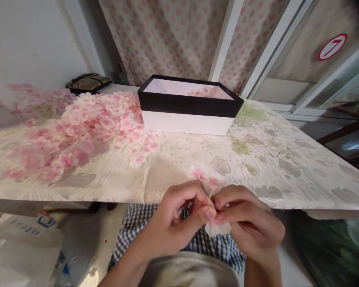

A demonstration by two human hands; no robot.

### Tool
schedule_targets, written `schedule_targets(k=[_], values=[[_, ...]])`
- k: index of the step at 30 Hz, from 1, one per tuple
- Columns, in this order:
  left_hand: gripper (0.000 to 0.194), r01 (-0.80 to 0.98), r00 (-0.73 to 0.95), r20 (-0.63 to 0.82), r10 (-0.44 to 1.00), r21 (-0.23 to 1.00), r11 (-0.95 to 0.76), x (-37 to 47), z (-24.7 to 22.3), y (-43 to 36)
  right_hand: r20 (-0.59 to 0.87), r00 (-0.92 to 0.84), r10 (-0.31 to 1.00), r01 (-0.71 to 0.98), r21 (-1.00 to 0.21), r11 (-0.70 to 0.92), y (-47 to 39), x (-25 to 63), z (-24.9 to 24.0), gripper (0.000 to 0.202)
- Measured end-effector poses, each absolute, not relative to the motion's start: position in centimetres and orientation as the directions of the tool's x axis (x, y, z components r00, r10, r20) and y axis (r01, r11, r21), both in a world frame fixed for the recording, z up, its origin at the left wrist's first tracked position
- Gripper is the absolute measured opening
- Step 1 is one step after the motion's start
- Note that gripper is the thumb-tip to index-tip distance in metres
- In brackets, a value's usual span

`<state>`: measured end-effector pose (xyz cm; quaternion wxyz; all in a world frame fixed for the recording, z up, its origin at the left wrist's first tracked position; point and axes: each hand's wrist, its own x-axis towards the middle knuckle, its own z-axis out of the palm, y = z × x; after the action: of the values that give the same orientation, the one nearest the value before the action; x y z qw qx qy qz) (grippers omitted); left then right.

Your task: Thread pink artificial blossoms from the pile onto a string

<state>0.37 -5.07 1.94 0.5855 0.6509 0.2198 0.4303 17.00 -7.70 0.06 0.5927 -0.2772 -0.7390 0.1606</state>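
Both of my hands meet just past the table's near edge, above my lap. My left hand (185, 217) pinches a pale stem between thumb and forefinger. Fingers of my right hand (247, 217) are pinched against the same piece, close to the left thumb. Below the fingertips hangs an artificial blossom (217, 228), white with a pink centre, its petals partly hidden by the fingers. The thin stem end sticks up between the hands. Just beyond the knuckles, small pink-and-white blossoms (199, 174) show at the table edge; whether they join the held stem I cannot tell.
A large heap of pink artificial blossoms (107, 115) covers the table's left side. A black-and-white box (187, 119) stands at the back middle, with some pink blossoms inside. A dark patterned pouch (88, 83) lies at the back left. The tablecloth (290, 187) has leaf prints.
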Motion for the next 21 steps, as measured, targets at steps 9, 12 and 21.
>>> schedule_targets(k=[9,12,21], values=[[0.014,-0.026,0.604,0.193,0.773,0.974,-0.223,-1.2,2.3,-5.3,0.465,-0.535,0.706,0.116,-0.787,0.606,-6.4,18.8,2.4,0.021],[0.012,0.212,0.636,0.018,0.772,0.957,-0.197,-1.5,2.9,-6.4,0.470,-0.555,0.687,0.008,-0.822,0.569,-2.5,19.8,5.0,0.010],[0.007,0.393,0.783,-0.182,0.595,0.886,-0.247,0.2,2.9,-7.2,0.468,-0.087,0.880,0.216,-0.853,0.475,8.8,20.6,12.4,0.060]])
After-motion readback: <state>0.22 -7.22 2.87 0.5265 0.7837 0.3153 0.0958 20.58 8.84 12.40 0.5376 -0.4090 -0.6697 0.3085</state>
